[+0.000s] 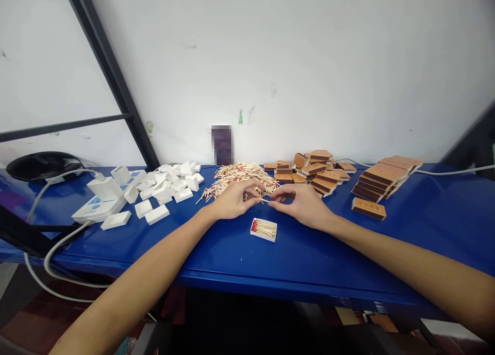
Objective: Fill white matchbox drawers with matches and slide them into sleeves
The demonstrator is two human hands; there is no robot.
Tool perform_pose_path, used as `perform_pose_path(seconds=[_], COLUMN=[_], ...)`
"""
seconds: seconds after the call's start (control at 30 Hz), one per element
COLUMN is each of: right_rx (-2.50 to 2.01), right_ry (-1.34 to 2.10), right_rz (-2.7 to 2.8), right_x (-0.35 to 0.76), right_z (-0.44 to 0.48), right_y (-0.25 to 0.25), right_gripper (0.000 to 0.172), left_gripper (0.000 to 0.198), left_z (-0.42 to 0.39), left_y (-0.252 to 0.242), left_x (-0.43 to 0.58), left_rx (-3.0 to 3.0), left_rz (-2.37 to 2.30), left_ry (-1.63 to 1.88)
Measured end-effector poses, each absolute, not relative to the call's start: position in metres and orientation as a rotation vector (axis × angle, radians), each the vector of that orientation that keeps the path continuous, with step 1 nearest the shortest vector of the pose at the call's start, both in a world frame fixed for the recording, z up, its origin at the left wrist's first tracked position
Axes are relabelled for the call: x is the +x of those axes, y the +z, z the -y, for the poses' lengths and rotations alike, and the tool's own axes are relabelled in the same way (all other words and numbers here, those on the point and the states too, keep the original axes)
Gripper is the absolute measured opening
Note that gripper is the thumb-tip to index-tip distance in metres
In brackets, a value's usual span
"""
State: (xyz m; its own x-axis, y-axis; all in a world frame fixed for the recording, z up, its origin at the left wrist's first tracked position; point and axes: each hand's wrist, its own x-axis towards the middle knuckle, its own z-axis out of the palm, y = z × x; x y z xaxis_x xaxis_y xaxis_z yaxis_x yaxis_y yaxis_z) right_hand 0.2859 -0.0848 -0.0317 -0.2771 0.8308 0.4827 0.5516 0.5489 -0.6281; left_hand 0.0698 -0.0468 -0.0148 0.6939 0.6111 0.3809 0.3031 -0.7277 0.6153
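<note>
My left hand (pixel 234 198) and my right hand (pixel 301 204) meet over the blue table (pixel 425 221), fingers pinched together on a few matchsticks (pixel 265 199) held between them. Just behind the hands lies a loose pile of red-tipped matches (pixel 240 173). In front of the hands sits a small white open tray (pixel 263 229) with several matches lying in it.
Several white inner trays (pixel 166 189) lie heaped at the left, beside a white power strip (pixel 101 204) with a grey cable. Brown matchbox sleeves (pixel 313 172) are piled behind my right hand, with stacked ones (pixel 382 182) and a single one (pixel 368 208) further right. A black round object (pixel 40 165) sits far left.
</note>
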Motion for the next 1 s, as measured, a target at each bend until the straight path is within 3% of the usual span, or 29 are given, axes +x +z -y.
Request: perform_pose_path(seconds=[0.23,0.4,0.67,1.0], right_rx=[-1.091,-1.088,-0.949,-0.936], right_ry=[0.368,0.414,0.292,0.246], right_rz=[2.065,2.154,2.331,2.34], right_x=[0.287,0.286,0.283,0.282], right_z=[0.087,0.09,0.093,0.094], right_y=[-0.028,-0.029,-0.03,-0.032], right_gripper=[0.017,0.014,0.012,0.011], left_gripper=[0.026,0.056,0.021,0.032], left_z=[0.044,0.035,0.039,0.042], left_y=[-0.01,-0.003,-0.007,-0.014], left_x=[0.069,0.055,0.059,0.066], left_rx=[2.416,2.719,2.886,2.957], left_rz=[-0.831,-1.102,-1.107,-1.357], left_ry=[0.884,0.867,0.58,0.553])
